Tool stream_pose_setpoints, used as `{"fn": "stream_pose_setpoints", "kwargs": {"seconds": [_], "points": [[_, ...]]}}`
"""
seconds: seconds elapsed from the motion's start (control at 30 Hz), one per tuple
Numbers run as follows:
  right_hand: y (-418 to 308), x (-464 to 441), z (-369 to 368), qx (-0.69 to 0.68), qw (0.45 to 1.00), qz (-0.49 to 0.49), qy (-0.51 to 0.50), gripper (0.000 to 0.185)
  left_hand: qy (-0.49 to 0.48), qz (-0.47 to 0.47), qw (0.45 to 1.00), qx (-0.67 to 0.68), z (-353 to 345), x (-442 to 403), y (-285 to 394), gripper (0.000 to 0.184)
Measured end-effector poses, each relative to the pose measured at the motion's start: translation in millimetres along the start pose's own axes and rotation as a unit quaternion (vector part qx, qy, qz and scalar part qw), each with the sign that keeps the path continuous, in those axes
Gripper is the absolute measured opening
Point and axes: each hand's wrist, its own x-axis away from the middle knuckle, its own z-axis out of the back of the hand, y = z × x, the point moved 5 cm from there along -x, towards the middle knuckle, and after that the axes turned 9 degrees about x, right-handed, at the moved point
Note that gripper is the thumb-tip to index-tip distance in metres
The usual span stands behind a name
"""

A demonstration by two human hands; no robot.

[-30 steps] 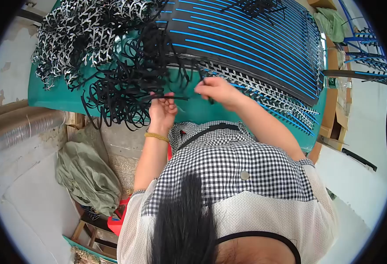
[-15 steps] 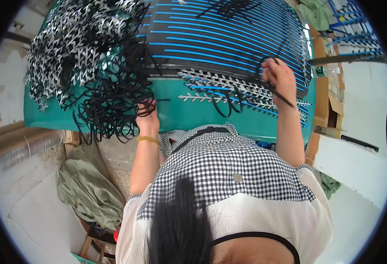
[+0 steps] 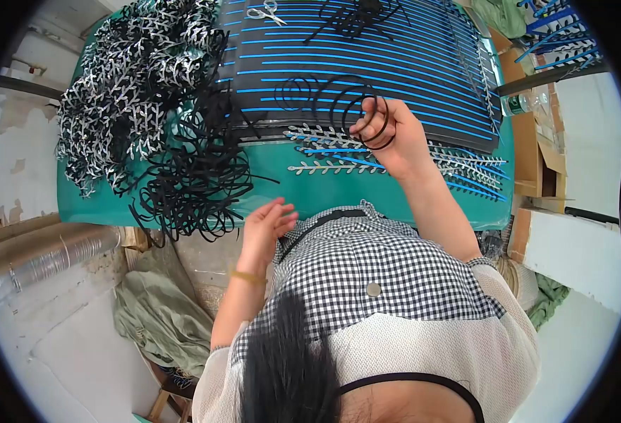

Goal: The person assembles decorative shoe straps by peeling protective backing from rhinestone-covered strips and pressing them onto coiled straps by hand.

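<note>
My right hand [image 3: 395, 137] is closed on a curled black strip [image 3: 338, 95], whose loops hang over the dark board with blue lines [image 3: 275, 84]. My left hand [image 3: 268, 225] is near the front edge of the green table [image 3: 303, 187], fingers apart and nothing seen in them. Left of it lies a tangled pile of black strips [image 3: 197, 176]. Silver leaf-patterned strips [image 3: 345, 168] and blue strips lie along the board's near edge, partly behind my right hand and forearm.
A big heap of silver leaf-patterned strips [image 3: 123, 92] covers the table's left part. Scissors [image 3: 266, 13] and a black bundle [image 3: 360, 17] lie on the board. Beyond the right edge are a cardboard box [image 3: 529, 158], a bottle [image 3: 518, 104] and a blue rack [image 3: 553, 32].
My right hand has drawn a black strip from the pile out to the right, then come back leftward over the board with it curled. My left hand has moved away from the pile and opened.
</note>
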Motion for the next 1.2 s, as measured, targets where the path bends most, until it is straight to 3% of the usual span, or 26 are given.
{"fn": "stream_pose_setpoints", "kwargs": {"seconds": [0.07, 0.13, 0.23, 0.27, 0.3, 0.33, 0.43, 0.47, 0.57, 0.6, 0.73, 0.83, 0.93, 0.97, 1.0, 1.03, 1.07, 1.2], "points": [[0.1, 3.1, -0.9, 0.02, 0.999, 0.006, 0.032, 0.024, -0.047, -0.136, 0.982, -0.125, -31.1, 22.2, 29.0, 0.025], [-2.0, 8.8, -8.2, 0.085, 0.995, 0.051, 0.003, 0.024, -0.117, -0.259, 0.933, -0.222, -64.7, 44.2, 56.9, 0.023], [-3.3, 29.6, -18.1, 0.234, 0.966, 0.115, 0.002, 0.019, -0.211, -0.36, 0.884, -0.212, -118.5, 66.9, 82.7, 0.027], [-1.6, 41.3, -18.9, 0.301, 0.942, 0.15, 0.014, 0.017, -0.207, -0.337, 0.897, -0.195, -126.5, 63.3, 83.7, 0.03], [-0.9, 49.0, -17.3, 0.366, 0.912, 0.184, 0.028, 0.015, -0.203, -0.313, 0.91, -0.179, -133.9, 59.1, 83.8, 0.034], [-3.6, 56.0, -12.7, 0.472, 0.836, 0.277, 0.033, 0.012, -0.199, -0.287, 0.922, -0.163, -139.2, 55.0, 82.7, 0.038], [-13.3, 77.5, -15.0, 0.609, 0.642, 0.466, -0.024, 0.017, -0.194, -0.244, 0.937, -0.159, -148.9, 45.2, 81.0, 0.041], [-11.2, 81.6, -10.3, 0.62, 0.621, 0.479, -0.013, 0.021, -0.201, -0.261, 0.933, -0.147, -151.7, 44.0, 80.5, 0.03], [-4.7, 93.0, 3.5, 0.651, 0.547, 0.525, -0.028, 0.019, -0.177, -0.414, 0.803, -0.39, -168.6, 49.3, 88.8, 0.026], [-1.5, 96.4, 11.1, 0.656, 0.546, 0.52, -0.026, 0.019, -0.225, -0.399, 0.815, -0.355, -174.3, 47.1, 85.7, 0.023], [0.4, 102.5, 23.0, 0.634, 0.567, 0.526, -0.016, 0.018, -0.229, -0.333, 0.83, -0.383, -180.6, 33.2, 62.5, 0.018], [-7.3, 100.1, 38.3, 0.614, 0.634, 0.47, 0.022, 0.017, -0.087, -0.317, 0.908, -0.258, -148.7, 19.8, 64.5, 0.017], [-13.7, 98.6, 79.5, 0.516, 0.746, 0.395, 0.144, 0.013, 0.02, -0.353, 0.854, -0.381, -101.0, -16.4, 52.6, 0.016], [-10.6, 97.8, 96.5, 0.463, 0.78, 0.373, 0.192, 0.011, 0.0, -0.363, 0.776, -0.515, -92.4, -30.6, 28.9, 0.015], [-9.2, 96.8, 109.9, 0.339, 0.849, 0.327, 0.241, 0.009, -0.088, -0.372, 0.712, -0.589, -98.2, -35.0, 3.8, 0.015], [-5.0, 95.6, 122.0, 0.209, 0.896, 0.271, 0.285, 0.009, -0.129, -0.418, 0.605, -0.666, -100.2, -37.3, -18.7, 0.02], [-8.6, 97.2, 132.2, 0.219, 0.894, 0.273, 0.281, 0.01, -0.11, -0.355, 0.588, -0.719, -97.7, -40.9, -32.4, 0.026], [-20.5, 94.4, 147.8, 0.201, 0.891, 0.289, 0.286, 0.012, -0.074, -0.349, 0.538, -0.764, -62.5, -65.1, -44.3, 0.024]]}}
